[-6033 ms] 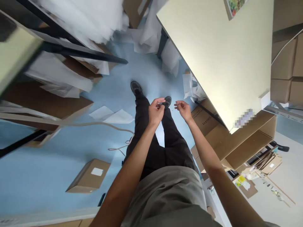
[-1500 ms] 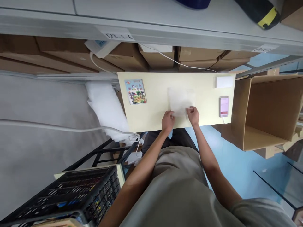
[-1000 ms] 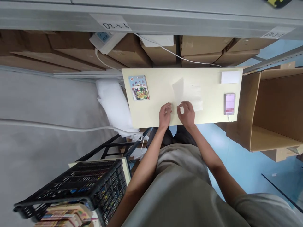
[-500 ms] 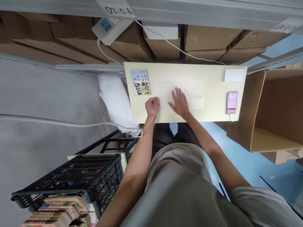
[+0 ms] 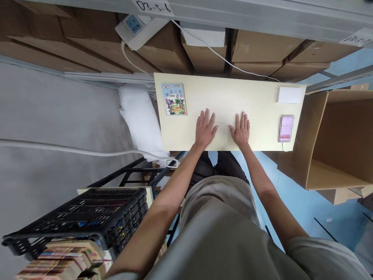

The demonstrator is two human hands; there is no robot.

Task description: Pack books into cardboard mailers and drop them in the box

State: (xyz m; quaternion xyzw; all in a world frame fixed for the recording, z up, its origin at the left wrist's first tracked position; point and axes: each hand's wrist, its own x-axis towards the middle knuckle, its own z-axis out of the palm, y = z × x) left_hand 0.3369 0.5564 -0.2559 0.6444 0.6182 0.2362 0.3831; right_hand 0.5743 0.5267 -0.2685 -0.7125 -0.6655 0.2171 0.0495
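Note:
Both of my hands lie on the pale-yellow tabletop (image 5: 262, 116). My left hand (image 5: 205, 129) rests flat with its fingers spread and nothing in it. A short way to the right, my right hand (image 5: 241, 128) is also flat, its thumb pointing out toward the left hand. Between and above the hands, faint shiny marks suggest a clear film on the table, but its edges are hard to make out. Left of my left hand lies a small book (image 5: 175, 99) with a colourful picture cover.
A white box (image 5: 289, 95) and a pink phone-like device (image 5: 286, 128) with a cable sit at the table's right end. An open cardboard box (image 5: 317, 132) stands beyond. Boxes and a power strip (image 5: 138, 29) line the shelf behind; a black crate (image 5: 116, 217) is lower left.
My left hand has gone from closed fingers to spread flat and moved right. My right hand has shifted right and toward the front edge. The clear film now shows less distinctly.

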